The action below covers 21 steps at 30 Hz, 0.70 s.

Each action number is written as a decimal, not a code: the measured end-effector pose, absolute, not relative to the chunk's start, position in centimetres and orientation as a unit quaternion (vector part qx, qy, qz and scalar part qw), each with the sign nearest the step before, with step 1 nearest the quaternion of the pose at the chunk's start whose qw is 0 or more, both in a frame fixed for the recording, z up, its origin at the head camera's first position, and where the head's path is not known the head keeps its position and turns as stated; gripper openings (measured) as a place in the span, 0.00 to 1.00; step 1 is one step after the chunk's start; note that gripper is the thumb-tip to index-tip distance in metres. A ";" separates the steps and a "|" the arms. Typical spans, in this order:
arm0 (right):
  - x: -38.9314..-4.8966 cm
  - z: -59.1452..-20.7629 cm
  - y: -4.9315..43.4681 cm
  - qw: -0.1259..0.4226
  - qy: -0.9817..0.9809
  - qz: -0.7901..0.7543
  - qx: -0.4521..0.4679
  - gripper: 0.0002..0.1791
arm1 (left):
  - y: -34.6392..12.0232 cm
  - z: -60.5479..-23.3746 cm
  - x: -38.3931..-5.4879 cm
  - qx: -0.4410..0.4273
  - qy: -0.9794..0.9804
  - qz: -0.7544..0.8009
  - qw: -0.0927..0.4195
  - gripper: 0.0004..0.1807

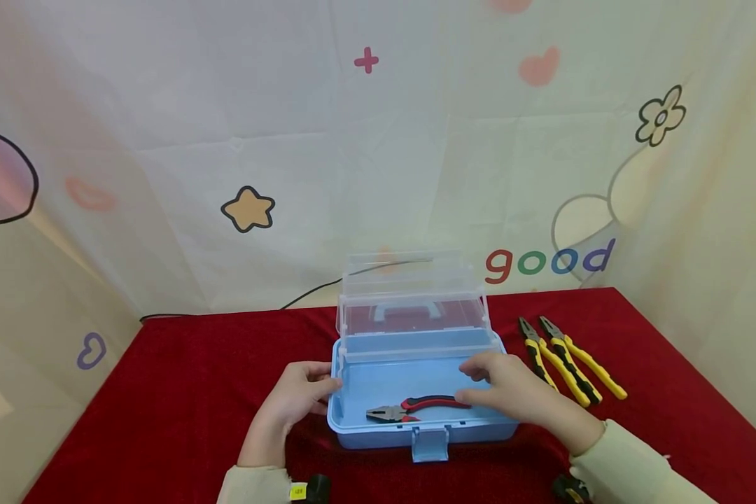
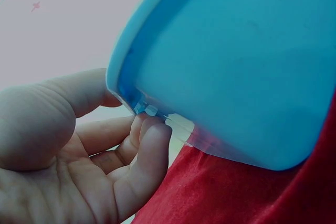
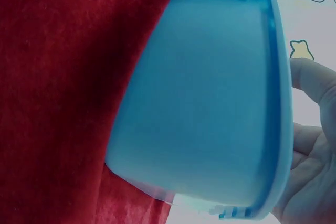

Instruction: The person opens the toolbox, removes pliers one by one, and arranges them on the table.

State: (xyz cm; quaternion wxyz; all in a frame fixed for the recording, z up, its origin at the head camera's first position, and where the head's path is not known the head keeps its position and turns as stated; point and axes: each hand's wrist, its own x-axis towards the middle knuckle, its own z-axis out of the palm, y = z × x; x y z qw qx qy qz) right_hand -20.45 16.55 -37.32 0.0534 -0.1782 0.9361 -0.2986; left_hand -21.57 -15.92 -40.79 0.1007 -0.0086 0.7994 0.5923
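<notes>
A light blue toolbox (image 1: 390,439) with a raised clear lid stands on the red cloth. At its left end, my left hand (image 1: 297,392) holds the rim, the thumb over the edge and the fingers curled at the outer side. Inside the box, near the front wall, lie pliers (image 1: 431,402) with red and black handles, jaws pointing left. My right hand (image 1: 510,388) hovers over the right part of the box, thumb and fingers spread apart. Its thumb is right by the end of the pliers' handle. In the right wrist view the box's end wall (image 3: 199,98) hides part of this hand.
To the right of the box, two yellow and black pliers (image 1: 576,364) lie side by side on the red cloth (image 1: 195,392). The clear lid (image 1: 416,308) leans back toward the printed curtain (image 1: 315,161). A dark cable (image 1: 311,290) runs behind the table. The front latch (image 1: 430,446) hangs down.
</notes>
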 end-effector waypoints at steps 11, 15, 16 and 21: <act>-20.8 -37.9 16.1 0.059 0.929 -0.299 -0.208 0.26 | -16.0 -40.9 -21.7 -0.005 0.803 0.587 0.100 0.22; -20.9 -38.1 16.0 0.068 0.929 -0.297 -0.209 0.26 | -16.0 -40.9 -21.7 -0.010 0.807 0.581 0.102 0.22; -20.9 -38.2 15.9 0.070 0.929 -0.297 -0.209 0.26 | -15.9 -40.9 -21.7 -0.011 0.807 0.581 0.102 0.22; -21.2 -38.4 15.7 0.084 0.930 -0.297 -0.200 0.27 | -15.9 -40.9 -21.7 -0.010 0.807 0.581 0.102 0.22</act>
